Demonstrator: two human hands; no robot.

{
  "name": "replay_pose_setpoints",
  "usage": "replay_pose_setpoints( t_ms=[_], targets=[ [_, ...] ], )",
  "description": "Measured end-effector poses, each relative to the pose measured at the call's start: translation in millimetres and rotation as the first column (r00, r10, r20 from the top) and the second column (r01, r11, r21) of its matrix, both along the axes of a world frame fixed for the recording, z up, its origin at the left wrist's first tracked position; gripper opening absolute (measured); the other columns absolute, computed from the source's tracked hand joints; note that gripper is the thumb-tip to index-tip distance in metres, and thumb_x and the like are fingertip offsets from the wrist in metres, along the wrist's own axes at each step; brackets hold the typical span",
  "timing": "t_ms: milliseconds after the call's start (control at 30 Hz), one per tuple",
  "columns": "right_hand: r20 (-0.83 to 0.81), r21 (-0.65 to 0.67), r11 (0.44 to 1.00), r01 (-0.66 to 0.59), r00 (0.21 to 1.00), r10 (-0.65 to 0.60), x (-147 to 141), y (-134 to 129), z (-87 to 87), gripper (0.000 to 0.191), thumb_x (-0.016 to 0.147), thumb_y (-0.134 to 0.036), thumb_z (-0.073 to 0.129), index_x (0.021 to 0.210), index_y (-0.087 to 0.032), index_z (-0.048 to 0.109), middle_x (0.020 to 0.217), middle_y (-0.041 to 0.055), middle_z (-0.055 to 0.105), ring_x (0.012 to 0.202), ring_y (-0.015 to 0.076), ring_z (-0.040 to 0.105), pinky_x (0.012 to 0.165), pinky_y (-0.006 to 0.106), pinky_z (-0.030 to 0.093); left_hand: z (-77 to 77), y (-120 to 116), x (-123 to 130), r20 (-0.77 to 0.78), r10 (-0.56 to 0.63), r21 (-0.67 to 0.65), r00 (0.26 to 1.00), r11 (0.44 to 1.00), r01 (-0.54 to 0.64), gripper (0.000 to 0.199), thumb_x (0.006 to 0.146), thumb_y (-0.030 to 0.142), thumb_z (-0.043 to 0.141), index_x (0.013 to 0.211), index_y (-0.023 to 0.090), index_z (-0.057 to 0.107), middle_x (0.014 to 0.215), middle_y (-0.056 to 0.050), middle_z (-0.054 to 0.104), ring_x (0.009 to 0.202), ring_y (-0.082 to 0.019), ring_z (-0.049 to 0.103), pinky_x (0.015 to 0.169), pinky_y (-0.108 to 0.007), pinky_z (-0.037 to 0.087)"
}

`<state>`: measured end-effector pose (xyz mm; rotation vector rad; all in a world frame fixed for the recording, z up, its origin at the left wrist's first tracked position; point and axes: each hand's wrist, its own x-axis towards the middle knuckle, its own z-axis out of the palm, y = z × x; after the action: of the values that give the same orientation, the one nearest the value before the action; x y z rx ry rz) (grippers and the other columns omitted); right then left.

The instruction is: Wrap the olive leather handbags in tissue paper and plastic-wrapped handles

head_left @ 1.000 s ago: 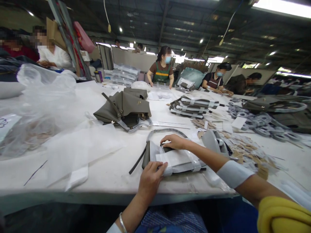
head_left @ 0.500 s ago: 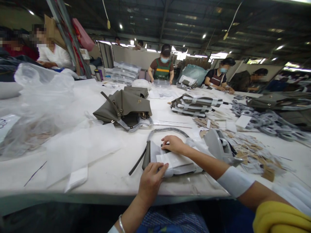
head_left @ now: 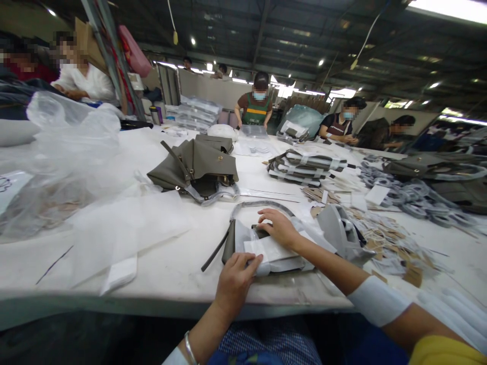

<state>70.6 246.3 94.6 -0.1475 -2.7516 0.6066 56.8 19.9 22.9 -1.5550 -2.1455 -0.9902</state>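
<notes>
A dark olive handbag (head_left: 229, 247) lies at the table's front edge, partly covered in white wrapping. Its wrapped handle (head_left: 262, 205) arches away on the far side, and a loose strap (head_left: 215, 251) sticks out to the left. My left hand (head_left: 236, 279) grips the bag's near left edge, its thumb on a folded white sheet (head_left: 272, 249). Over the bag is my right hand (head_left: 280, 229), fingers curved and apart, just above a dark flap (head_left: 261, 231). Beside my right forearm stands a grey tape dispenser (head_left: 333, 225).
Another olive handbag (head_left: 207, 165) sits further back, left of a stack of wrapped bags (head_left: 304, 167). Clear plastic bags (head_left: 72, 137) and white sheets (head_left: 110, 238) cover the left. Cardboard tags (head_left: 413, 274) and wrapped handles (head_left: 422, 197) lie right. A co-worker (head_left: 255, 106) stands opposite.
My right hand has shifted slightly right and its fingers have spread off the dark flap, which now shows more. My left hand stays on the bag's edge.
</notes>
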Motion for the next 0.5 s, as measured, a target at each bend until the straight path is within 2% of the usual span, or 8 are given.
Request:
replay_pose_setpoints(
  t_ms=[200,367,500],
  targets=[
    [0.195,0.052,0.997,0.051,0.979,-0.06,-13.6,-5.2,0.1,0.006,0.08,-0.026,0.073,0.079,-0.025,0.079,0.12,0.0051,0.071,0.124,0.0268,0.055,0.109,0.04,0.037,-1.3,0.8,-0.3,-0.025,0.005,0.013,1.0,1.0,-0.005,0.057,0.077,-0.003,0.066,0.128,0.022,0.058,0.106,-0.005,0.065,0.096,-0.022,0.06,0.084,-0.037,0.058],
    [0.236,0.111,0.988,0.106,0.963,-0.13,-21.3,-10.2,3.7,0.005,0.074,-0.027,0.076,0.076,-0.025,0.08,0.116,0.0049,0.073,0.112,0.0278,0.063,0.094,0.038,0.048,-16.2,5.3,-4.1,-0.096,0.02,0.103,0.995,0.995,-0.01,0.062,0.076,-0.007,0.06,0.13,0.024,0.058,0.104,-0.004,0.065,0.094,-0.02,0.062,0.082,-0.033,0.058],
    [0.257,0.147,0.985,0.089,0.958,-0.125,-26.4,-10.9,3.9,0.004,0.071,-0.023,0.076,0.071,-0.024,0.08,0.11,0.0055,0.075,0.102,0.0257,0.068,0.086,0.034,0.052,-28.1,9.8,-9.3,-0.148,0.022,0.135,0.989,0.991,-0.001,0.067,0.074,-0.007,0.058,0.132,0.025,0.056,0.106,-0.004,0.065,0.096,-0.02,0.062,0.084,-0.031,0.058]
  ],
)
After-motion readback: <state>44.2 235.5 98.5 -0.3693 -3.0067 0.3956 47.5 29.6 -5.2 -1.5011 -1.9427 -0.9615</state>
